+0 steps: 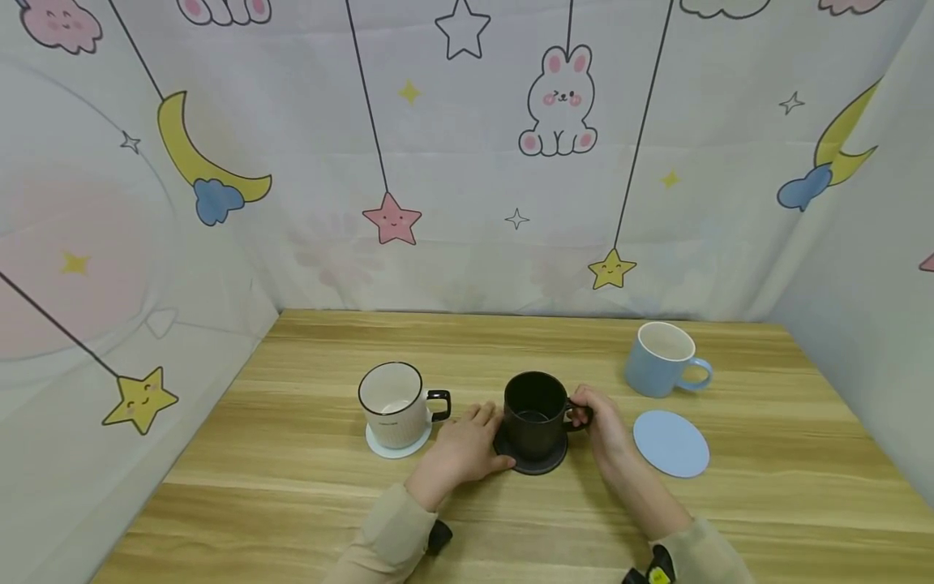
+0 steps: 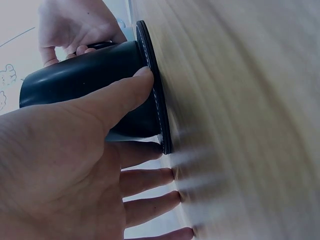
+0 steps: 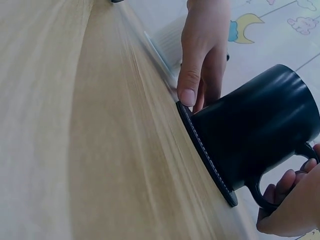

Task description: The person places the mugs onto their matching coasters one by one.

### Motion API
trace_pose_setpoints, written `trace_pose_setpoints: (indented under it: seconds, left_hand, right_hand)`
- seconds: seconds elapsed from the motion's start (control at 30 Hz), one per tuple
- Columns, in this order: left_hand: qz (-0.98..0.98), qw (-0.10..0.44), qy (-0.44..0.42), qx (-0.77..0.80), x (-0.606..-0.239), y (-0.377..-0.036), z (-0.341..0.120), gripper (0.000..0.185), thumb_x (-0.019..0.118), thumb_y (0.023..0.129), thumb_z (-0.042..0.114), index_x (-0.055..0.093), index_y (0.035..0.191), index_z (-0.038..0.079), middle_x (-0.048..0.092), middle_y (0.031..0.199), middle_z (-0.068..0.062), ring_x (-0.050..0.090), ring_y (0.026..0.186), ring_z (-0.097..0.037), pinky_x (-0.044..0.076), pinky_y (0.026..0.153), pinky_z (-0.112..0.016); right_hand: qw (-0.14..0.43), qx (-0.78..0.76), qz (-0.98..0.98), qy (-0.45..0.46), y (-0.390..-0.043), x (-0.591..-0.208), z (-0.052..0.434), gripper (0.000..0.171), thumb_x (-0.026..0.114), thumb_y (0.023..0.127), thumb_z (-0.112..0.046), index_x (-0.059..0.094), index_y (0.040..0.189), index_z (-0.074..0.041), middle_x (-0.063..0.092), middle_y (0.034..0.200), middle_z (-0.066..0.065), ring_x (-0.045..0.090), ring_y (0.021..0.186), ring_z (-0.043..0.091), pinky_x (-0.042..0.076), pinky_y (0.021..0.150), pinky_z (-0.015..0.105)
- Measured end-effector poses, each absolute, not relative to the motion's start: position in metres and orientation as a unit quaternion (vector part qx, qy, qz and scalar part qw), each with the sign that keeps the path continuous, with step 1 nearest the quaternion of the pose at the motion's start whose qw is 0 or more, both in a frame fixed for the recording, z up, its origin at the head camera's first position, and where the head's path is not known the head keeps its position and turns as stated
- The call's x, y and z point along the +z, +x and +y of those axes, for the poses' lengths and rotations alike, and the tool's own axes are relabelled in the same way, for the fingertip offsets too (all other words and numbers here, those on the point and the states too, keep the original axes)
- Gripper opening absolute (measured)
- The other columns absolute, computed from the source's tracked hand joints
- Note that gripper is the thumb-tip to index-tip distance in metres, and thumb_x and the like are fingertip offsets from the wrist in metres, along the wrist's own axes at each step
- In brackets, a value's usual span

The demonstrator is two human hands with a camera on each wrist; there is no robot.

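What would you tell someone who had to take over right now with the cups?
Left hand: fingers straight, thumb against the black coaster edge, steadying it.
Right hand: fingers curled round the black mug handle.
Done: white mug sits on its white coaster; black mug sits on the black coaster.
Left: blue mug stands on the bare table, apart from the blue coaster, which lies free nearer the person. Likely it goes there next.

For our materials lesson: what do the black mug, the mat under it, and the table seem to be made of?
Black mug: probably glazed ceramic, since its side has a soft shine. Black mat: looks like leather or an imitation, matte with pale stitching along the rim. Table: wood or wood-look laminate, with pale streaked grain and a smooth top.
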State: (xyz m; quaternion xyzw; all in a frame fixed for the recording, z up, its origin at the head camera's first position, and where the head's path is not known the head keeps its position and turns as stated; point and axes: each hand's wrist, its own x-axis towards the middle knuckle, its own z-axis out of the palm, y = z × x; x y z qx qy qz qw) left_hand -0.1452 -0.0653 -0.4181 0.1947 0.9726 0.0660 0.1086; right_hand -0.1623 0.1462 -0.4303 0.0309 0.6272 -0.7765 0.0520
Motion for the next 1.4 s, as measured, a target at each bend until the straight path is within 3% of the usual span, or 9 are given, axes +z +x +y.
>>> trace_pose_setpoints:
  seconds: [0.2, 0.5, 0.7, 0.97, 1.27, 1.4]
  left_hand:
    - [0.973, 0.116, 0.190, 0.066, -0.416, -0.145, -0.065, 0.076, 0.064, 0.086, 0.054, 0.041, 0.147, 0.015, 0.036, 0.155, -0.007, 0.036, 0.143, -0.028, 0.039, 0.107, -0.053]
    - [0.972, 0.116, 0.193, 0.061, -0.417, -0.145, -0.065, 0.076, 0.064, 0.086, 0.054, 0.041, 0.147, 0.014, 0.036, 0.155, -0.007, 0.036, 0.143, -0.028, 0.039, 0.107, -0.053]
    - [0.972, 0.111, 0.200, 0.052, -0.418, -0.145, -0.065, 0.076, 0.063, 0.086, 0.054, 0.042, 0.146, 0.014, 0.037, 0.155, -0.007, 0.037, 0.142, -0.027, 0.041, 0.105, -0.053]
    - [0.972, 0.112, 0.199, 0.055, -0.417, -0.144, -0.065, 0.076, 0.063, 0.086, 0.054, 0.041, 0.147, 0.014, 0.036, 0.155, -0.007, 0.036, 0.143, -0.028, 0.040, 0.106, -0.053]
    - [0.971, 0.110, 0.204, 0.061, -0.414, -0.143, -0.067, 0.075, 0.064, 0.086, 0.053, 0.042, 0.146, 0.013, 0.039, 0.153, -0.008, 0.040, 0.140, -0.028, 0.041, 0.106, -0.052]
    - [0.970, 0.098, 0.212, 0.068, -0.411, -0.144, -0.070, 0.075, 0.063, 0.087, 0.052, 0.040, 0.147, 0.013, 0.040, 0.153, -0.010, 0.042, 0.139, -0.030, 0.044, 0.103, -0.052]
  right_hand:
    - [0.055, -0.765, 0.642, 0.014, -0.165, -0.431, 0.149, 0.034, 0.043, 0.090, -0.006, 0.035, 0.057, -0.011, 0.037, 0.059, -0.004, 0.042, 0.065, 0.014, 0.036, 0.073, 0.026]
    - [0.067, -0.712, 0.694, -0.083, -0.169, -0.434, 0.162, 0.034, 0.040, 0.093, -0.005, 0.046, 0.061, -0.013, 0.049, 0.063, -0.006, 0.050, 0.066, 0.010, 0.044, 0.072, 0.025]
    - [0.058, -0.652, 0.751, -0.091, -0.169, -0.433, 0.164, 0.029, 0.041, 0.095, -0.010, 0.052, 0.069, -0.007, 0.056, 0.069, -0.004, 0.055, 0.071, 0.010, 0.045, 0.077, 0.025]
    - [0.029, -0.570, 0.818, -0.070, -0.167, -0.427, 0.161, 0.027, 0.044, 0.096, -0.010, 0.055, 0.078, 0.005, 0.059, 0.074, 0.005, 0.056, 0.074, 0.010, 0.048, 0.074, 0.024]
    - [-0.009, -0.429, 0.896, -0.118, -0.160, -0.413, 0.167, 0.013, 0.052, 0.098, -0.016, 0.061, 0.093, -0.010, 0.065, 0.089, 0.007, 0.058, 0.082, 0.016, 0.046, 0.068, 0.024]
    - [-0.023, -0.394, 0.909, -0.137, -0.158, -0.409, 0.170, 0.010, 0.054, 0.097, -0.019, 0.060, 0.099, -0.012, 0.065, 0.093, 0.002, 0.056, 0.085, 0.013, 0.047, 0.075, 0.029]
